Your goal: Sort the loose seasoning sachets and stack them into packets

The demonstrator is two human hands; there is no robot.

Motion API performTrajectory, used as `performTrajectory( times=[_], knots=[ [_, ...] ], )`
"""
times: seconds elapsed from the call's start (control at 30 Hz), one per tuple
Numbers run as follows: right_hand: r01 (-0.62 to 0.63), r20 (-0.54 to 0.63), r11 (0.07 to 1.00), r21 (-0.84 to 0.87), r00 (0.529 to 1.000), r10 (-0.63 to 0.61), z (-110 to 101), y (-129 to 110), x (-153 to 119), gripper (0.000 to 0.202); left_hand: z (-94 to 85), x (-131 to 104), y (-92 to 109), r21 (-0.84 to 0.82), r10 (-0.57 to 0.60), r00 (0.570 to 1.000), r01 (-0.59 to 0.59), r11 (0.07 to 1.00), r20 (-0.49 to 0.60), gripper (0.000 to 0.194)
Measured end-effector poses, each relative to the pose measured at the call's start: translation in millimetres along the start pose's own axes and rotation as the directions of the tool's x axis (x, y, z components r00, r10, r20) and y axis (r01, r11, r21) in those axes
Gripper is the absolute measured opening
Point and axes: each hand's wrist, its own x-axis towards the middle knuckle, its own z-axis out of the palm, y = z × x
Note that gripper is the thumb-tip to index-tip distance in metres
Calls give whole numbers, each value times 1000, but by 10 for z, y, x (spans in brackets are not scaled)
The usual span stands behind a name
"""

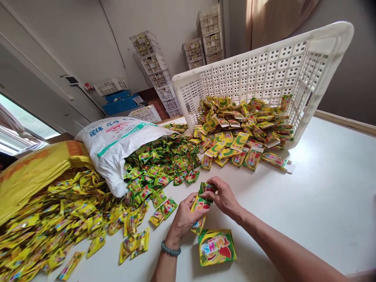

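My left hand, with a beaded bracelet at the wrist, grips a small yellow candy box printed with bright letters. At the box's upper end, my right hand pinches a green candy packet; how far the packet sits inside the box cannot be made out. Just below the hands, a larger yellow and green box marked "TWINS" lies on the white table. A few loose packets rest left of my left hand.
A tipped white basket spills small yellow boxes at the back. Green packets pour from a white sack, yellow packets from a yellow sack on the left. Stacked crates stand by the wall.
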Motion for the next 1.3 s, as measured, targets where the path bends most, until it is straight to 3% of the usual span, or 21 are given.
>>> performTrajectory(
  times=[0.1,0.27,0.47,0.6,0.7,0.83,0.9,1.0,1.23,1.3],
  knots=[
    [14,40,1000,12,999,-15,24,-22,-3,15,-47,5,-25,-79,7,1000,-7,997,-7,38],
    [-11,238,991,136,971,-22,-49,-91,20,23,-122,-32,34,-93,-4,1000,3,996,-7,43],
    [22,69,996,86,997,-28,22,-68,-3,18,-105,-65,91,-100,-21,999,24,995,35,46],
    [61,89,998,-18,994,-59,8,-102,-19,18,-93,-31,30,-176,10,1000,-14,984,-24,47],
    [-31,157,998,-56,987,40,-88,-133,-8,26,-78,-15,11,-204,3,999,-11,979,-40,45],
    [-113,55,993,-44,992,115,-143,-95,0,33,-34,-23,18,-204,6,999,-17,979,-51,46],
    [-88,19,996,-19,996,88,-109,-67,-13,34,-18,-33,12,-207,18,998,-30,978,-58,45],
    [-33,73,999,-31,997,36,-43,-66,-51,34,-13,-47,-10,-224,29,998,-41,974,-60,40],
    [144,79,964,-221,988,-130,-22,-154,-84,25,2,-40,-5,-207,34,992,-60,977,-123,41],
    [164,128,948,-273,983,-133,4,-160,-91,27,-2,-37,-12,-186,51,990,-74,980,-130,40]
  ],
)
